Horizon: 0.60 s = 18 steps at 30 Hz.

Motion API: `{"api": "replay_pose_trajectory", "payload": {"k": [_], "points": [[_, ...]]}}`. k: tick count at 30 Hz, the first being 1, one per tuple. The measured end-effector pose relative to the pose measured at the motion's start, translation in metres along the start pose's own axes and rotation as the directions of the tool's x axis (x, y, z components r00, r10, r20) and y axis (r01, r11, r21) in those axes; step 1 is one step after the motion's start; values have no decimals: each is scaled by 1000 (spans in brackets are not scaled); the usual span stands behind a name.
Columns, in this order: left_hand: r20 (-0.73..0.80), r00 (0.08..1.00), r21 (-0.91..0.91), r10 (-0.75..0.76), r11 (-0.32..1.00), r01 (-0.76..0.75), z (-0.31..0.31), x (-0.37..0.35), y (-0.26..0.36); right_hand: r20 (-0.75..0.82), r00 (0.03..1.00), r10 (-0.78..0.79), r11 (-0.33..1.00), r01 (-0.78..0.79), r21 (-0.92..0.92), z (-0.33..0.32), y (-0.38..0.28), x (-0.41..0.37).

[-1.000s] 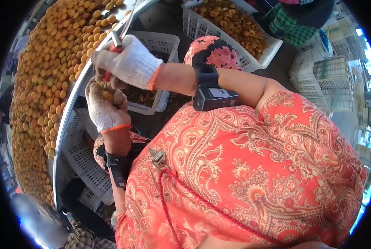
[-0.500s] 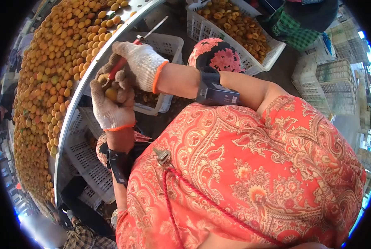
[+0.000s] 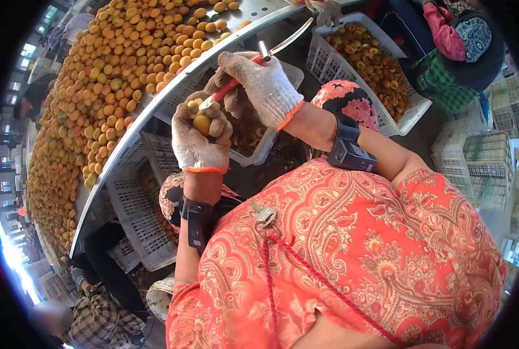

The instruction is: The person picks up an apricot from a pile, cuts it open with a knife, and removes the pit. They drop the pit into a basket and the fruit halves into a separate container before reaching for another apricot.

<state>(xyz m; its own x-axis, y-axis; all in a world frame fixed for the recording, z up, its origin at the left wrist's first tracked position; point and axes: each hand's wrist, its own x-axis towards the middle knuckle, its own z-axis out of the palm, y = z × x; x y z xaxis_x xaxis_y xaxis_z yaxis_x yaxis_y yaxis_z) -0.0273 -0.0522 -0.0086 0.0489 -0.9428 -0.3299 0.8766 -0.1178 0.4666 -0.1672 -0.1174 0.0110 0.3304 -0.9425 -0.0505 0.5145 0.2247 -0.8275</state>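
Observation:
My left hand, in a soiled white knit glove with an orange cuff, is closed around an apricot. Beside that apricot a yellowish piece shows between the fingers, perhaps part of another fruit. My right hand, gloved alike, grips a red-handled knife. Its short metal tip lies against the fruit in my left hand. From the handle's other end a long, curved metal piece sticks out past my right hand. Both hands are close together over a white crate beside the table edge.
Many apricots cover the metal-edged table. A white crate of halved apricots stands at upper right. More crates sit below the table. Co-workers are nearby: a gloved hand at the top, a plaid shirt at lower left.
The view has shifted, so hands and table appear further right. My right hand has turned the knife, and its tip now shows against the fruit. A co-worker's gloved hand has come into view on top.

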Motion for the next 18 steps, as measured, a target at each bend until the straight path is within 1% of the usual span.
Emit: {"api": "replay_pose_trajectory", "payload": {"k": [2,3,4,5,6,8,9,11,13,14,15,16,17,18], "points": [[-62,998,-19,-23,1000,22,5,-2,0,36,999,-18,999,19,-28,3,-2,0],[-134,991,-9,-7,1000,6,12,-5,-2,19,1000,-17,999,18,-31,7,-4,-2],[-131,991,-10,-4,1000,3,12,-6,-1,2,1000,-16,999,16,-34,10,-5,-2],[-126,992,6,0,1000,0,10,-6,-1,30,999,-20,996,22,-82,8,-4,-2],[-122,993,21,5,1000,-2,8,-6,-1,34,999,-22,996,25,-83,8,-5,-2],[-116,993,37,11,999,-7,8,-5,0,83,996,-25,981,41,-189,10,-9,-5],[-127,992,55,17,998,-10,7,-5,0,85,996,-25,981,41,-188,11,-11,-5],[-138,990,73,25,997,-15,10,-4,-1,118,992,-32,960,64,-273,13,-14,-6],[-288,955,106,69,994,-39,16,-2,-4,143,990,-7,959,48,-281,14,-20,-6],[-289,955,106,66,994,-37,14,-3,-4,163,986,18,957,30,-288,14,-21,-7],[-243,966,179,87,983,-44,10,-4,-4,160,987,19,957,28,-289,14,-21,-7],[-194,975,250,105,967,-54,8,-4,-3,169,985,-21,933,80,-352,15,-20,-6],[-194,976,249,102,967,-52,8,-3,-4,181,982,-60,901,131,-414,16,-20,-5],[-192,974,269,119,961,-64,9,-3,-4,178,982,-60,901,130,-415,17,-17,-3]]}}
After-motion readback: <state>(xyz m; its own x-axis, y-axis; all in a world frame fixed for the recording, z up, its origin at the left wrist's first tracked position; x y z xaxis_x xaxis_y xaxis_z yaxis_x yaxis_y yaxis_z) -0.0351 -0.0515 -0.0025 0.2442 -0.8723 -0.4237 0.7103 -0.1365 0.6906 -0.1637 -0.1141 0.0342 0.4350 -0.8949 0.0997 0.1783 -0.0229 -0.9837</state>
